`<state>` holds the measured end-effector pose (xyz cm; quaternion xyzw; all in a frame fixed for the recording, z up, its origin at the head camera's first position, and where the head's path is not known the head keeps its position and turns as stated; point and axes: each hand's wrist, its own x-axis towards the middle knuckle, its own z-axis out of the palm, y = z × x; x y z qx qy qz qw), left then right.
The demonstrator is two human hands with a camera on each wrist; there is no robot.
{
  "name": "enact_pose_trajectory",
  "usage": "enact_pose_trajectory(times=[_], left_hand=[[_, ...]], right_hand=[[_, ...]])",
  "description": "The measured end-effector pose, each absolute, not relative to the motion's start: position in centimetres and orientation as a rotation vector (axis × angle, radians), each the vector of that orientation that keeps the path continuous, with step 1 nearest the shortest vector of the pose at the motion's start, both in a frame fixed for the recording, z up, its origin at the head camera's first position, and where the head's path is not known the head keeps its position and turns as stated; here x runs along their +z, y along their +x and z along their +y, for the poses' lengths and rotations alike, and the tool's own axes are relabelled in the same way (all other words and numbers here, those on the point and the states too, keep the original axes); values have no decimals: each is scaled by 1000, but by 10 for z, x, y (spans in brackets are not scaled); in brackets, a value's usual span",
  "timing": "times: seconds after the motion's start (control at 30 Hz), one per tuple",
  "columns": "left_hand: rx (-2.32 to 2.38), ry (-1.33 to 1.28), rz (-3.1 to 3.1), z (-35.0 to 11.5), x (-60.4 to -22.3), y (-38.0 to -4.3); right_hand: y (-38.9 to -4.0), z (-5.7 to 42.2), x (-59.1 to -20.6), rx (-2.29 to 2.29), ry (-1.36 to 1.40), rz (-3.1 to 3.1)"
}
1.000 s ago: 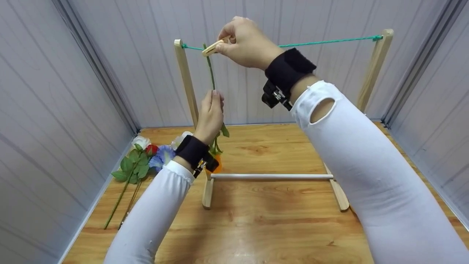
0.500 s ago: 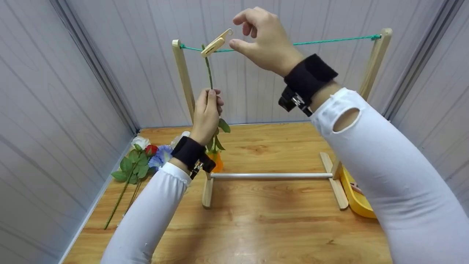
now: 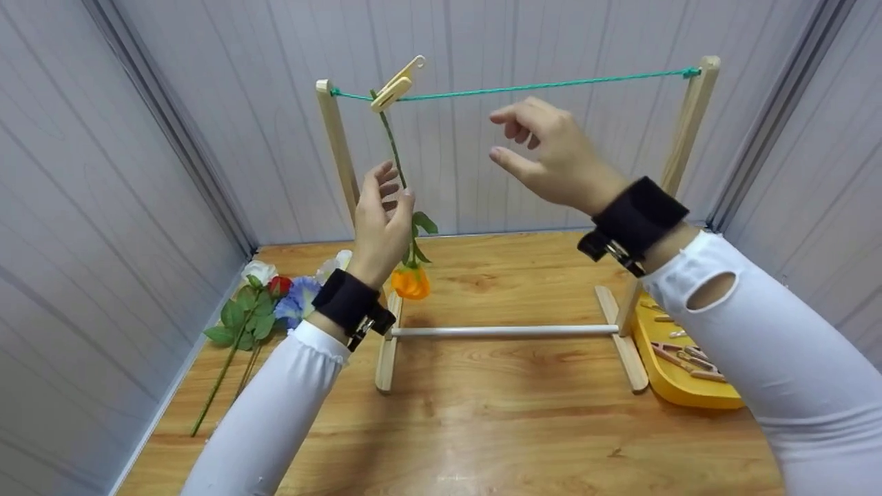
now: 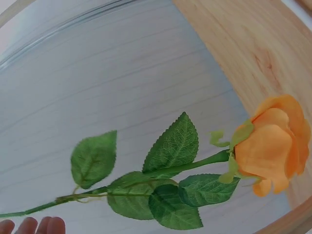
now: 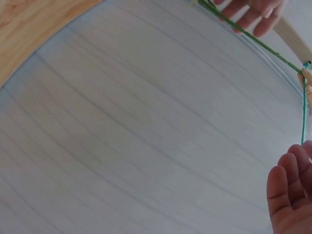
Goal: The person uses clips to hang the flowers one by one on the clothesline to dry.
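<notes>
One orange rose [image 3: 411, 284] is hanging bloom-down from a clothespin [image 3: 391, 95] on the green cord [image 3: 510, 90], its stem [image 3: 393, 143] running near-vertical, top leaning left. I am finding it just right of the nearer left hand [image 3: 381, 231], whose fingers are lying loosely parted, gripping nothing; the right hand [image 3: 563, 155] is hovering well apart, loosely bent, holding nothing.

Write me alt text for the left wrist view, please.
Orange rose stretches sideways across the view, bloom at right, green leaves along its stem. Only fingertips of the left grip show at bottom left; a pale wall and wooden tabletop lie behind.
</notes>
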<state>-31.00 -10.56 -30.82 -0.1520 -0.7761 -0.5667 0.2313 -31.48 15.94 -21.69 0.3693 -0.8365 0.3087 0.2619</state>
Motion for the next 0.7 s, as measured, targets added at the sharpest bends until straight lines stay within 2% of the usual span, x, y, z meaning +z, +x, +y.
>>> enact_pose_trajectory(times=[0.3,0.7], left_hand=[[-1318,-480,-2131,-118,-317,-293],[-990,-555,-2228,-129,-356,-272]], right_hand=[[-305,196,-264,862,1062,-2247],[-284,252,-325,1022,1104,-2278]])
